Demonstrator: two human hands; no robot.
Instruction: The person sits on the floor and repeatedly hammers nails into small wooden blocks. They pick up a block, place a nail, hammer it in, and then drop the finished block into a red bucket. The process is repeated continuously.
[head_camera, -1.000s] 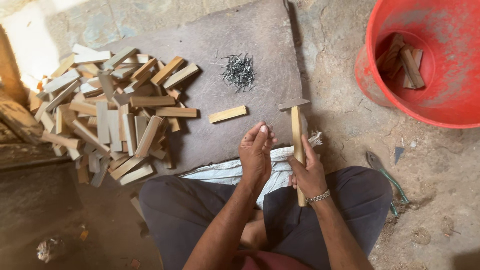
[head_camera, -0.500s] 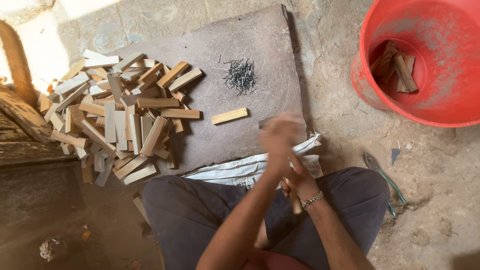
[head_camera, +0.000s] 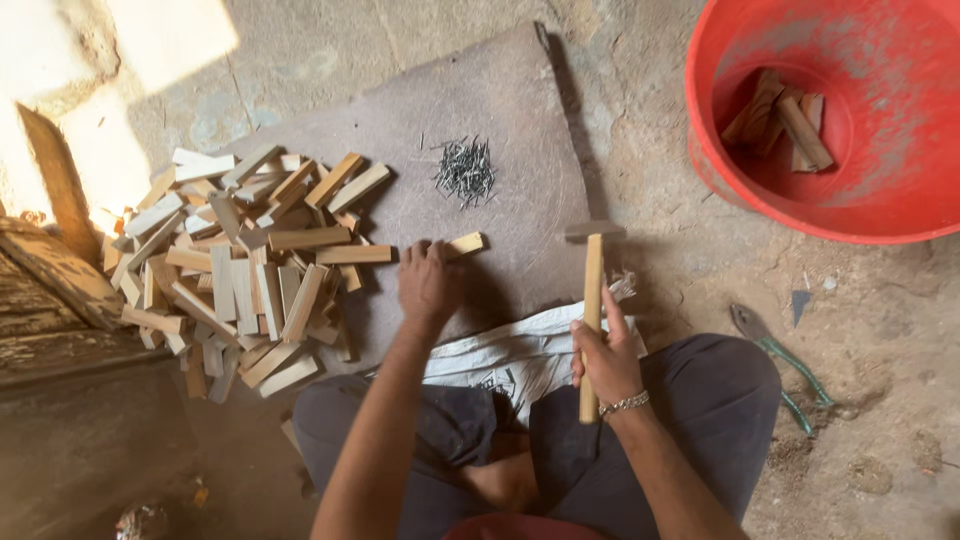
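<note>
My left hand (head_camera: 428, 282) reaches forward onto a small flat wooden block (head_camera: 466, 244) lying alone on the grey board (head_camera: 500, 110), fingers closed over its near end. My right hand (head_camera: 606, 352) grips the wooden handle of a hammer (head_camera: 592, 290), held upright over my lap with its metal head resting near the board's right edge. A pile of dark nails (head_camera: 465, 170) lies beyond the block. A heap of several similar wooden blocks (head_camera: 240, 260) spreads to the left of my left hand.
A red plastic tub (head_camera: 900, 200) at the upper right holds a few wooden pieces (head_camera: 785, 125). Green-handled pliers (head_camera: 785, 365) lie on the ground by my right knee. A white sack (head_camera: 510, 350) covers my lap. Rough timber (head_camera: 50, 270) lies at the left.
My left hand left the hammer handle and swung out left to the lone block on the board. My right hand keeps the hammer, now shifted slightly right.
</note>
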